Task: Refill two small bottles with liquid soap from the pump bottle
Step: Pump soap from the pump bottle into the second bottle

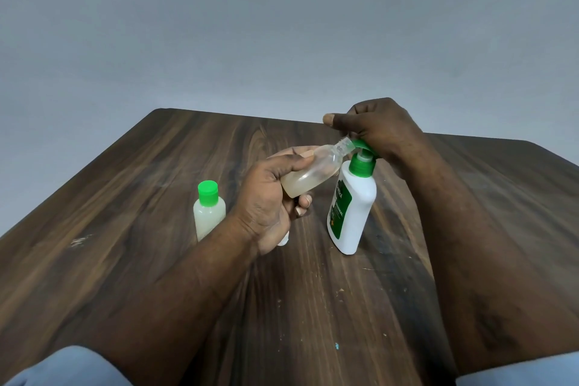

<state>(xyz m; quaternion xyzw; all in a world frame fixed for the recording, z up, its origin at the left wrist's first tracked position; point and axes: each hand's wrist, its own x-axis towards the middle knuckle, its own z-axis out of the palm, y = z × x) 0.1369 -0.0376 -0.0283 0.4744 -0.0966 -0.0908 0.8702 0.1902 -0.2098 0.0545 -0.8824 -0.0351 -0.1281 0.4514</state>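
On the dark wooden surface (156, 166), toward its right half, the white pump bottle (354, 216) stands upright with its green label facing left. The right hand (379, 128) sits on top of it, fingers curled down over the green pump head (365, 147) and thumb stretched out to the left. Just left of it, the left hand (266, 197) is raised off the surface and grips the open small bottle (313, 174) around its lower body, thumb on top and fingers wrapped beneath. This clear bottle is tilted, base low toward the person and bare threaded neck up to the right, its mouth right at the pump's nozzle, under the right thumb. Pale cloudy liquid lies in its lower part. The capped small bottle (208, 213) stands upright to the left, just beside the left wrist and apart from both hands, its green cap (207, 193) on and whitish liquid filling most of it. A small white thing (283, 241) peeks from under the heel of the left hand; too little shows to tell what it is. Pale blue sleeves (69, 367) edge the bottom corners, and a plain grey wall (282, 25) rises behind the surface.
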